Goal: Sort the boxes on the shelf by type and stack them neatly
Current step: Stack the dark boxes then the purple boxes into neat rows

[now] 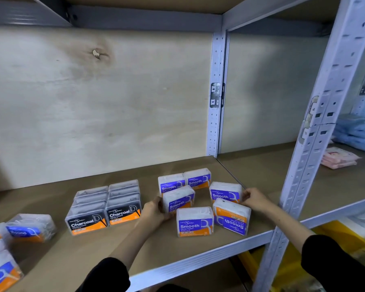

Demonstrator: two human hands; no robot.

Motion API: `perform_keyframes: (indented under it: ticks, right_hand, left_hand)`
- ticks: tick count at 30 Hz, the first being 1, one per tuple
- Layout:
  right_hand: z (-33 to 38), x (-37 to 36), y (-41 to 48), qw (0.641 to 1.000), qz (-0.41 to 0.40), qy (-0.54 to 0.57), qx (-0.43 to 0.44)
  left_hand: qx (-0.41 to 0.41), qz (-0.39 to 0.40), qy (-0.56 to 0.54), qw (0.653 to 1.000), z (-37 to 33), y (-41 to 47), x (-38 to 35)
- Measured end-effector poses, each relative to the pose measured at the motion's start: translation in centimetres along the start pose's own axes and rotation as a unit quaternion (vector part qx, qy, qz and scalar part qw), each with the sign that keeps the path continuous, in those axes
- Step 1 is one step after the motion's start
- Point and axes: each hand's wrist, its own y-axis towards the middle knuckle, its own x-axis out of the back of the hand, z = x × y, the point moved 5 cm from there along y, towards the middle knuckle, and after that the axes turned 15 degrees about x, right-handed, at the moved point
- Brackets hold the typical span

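— Front edge of the shelf (72, 260), what stands there?
— Two of the Smooth boxes (195, 221): clear cases, white flossers inside, purple-and-orange labels. One is upright. The inverted Smooth box (232, 216) sits just right of it, label upside down.
— Smooth, total?
— Six, all at the right end of the board: two front, two middle, two at the back side by side.
— Hands?
— Both forearms extend over the board from black sleeves (110, 275). The left hand (154, 211) grips the tilted Smooth box (178, 199) at its left side, fingers curled round it. The right hand (254, 199) holds the right-middle Smooth box (226, 192), fingertips curled on its right edge.
— Charcoal?
— Charcoal boxes (122, 211), black labels, dark contents, two columns touching, left of the Smooth group. Two labels face front; those behind show lids only, so I cannot tell the count.
— Far left?
— Round boxes (30, 227), blue labels, blurred; at least three.
— Beyond?
— In the next bay, pink packets (339, 160) and blue packs (358, 133).
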Motion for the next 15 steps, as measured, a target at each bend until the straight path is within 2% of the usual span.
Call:
perform_keyframes:
  ticks: [5,10,12,15]
  right_hand:
    - [1.0,0.8,-0.1,1.0,-0.008,-0.028,0.008]
    - [4.3,1.1,-0.4,0.978,-0.009,-0.173,0.114]
    - [5.1,0.8,-0.3,0.966,0.013,-0.223,0.132]
    - [5.6,0.4,0.0,0.959,0.024,-0.247,0.136]
  left_hand:
    - [-0.003,-0.023,0.049,0.999,-1.0,-0.2,0.7]
    - [-0.111,-0.085,0.139,0.98,-3.7,-1.6,1.9]
    - [-0.143,-0.08,0.195,0.967,-4.4,-1.8,1.7]
    - [-0.148,-0.06,0.259,0.953,-4.5,-1.8,0.9]
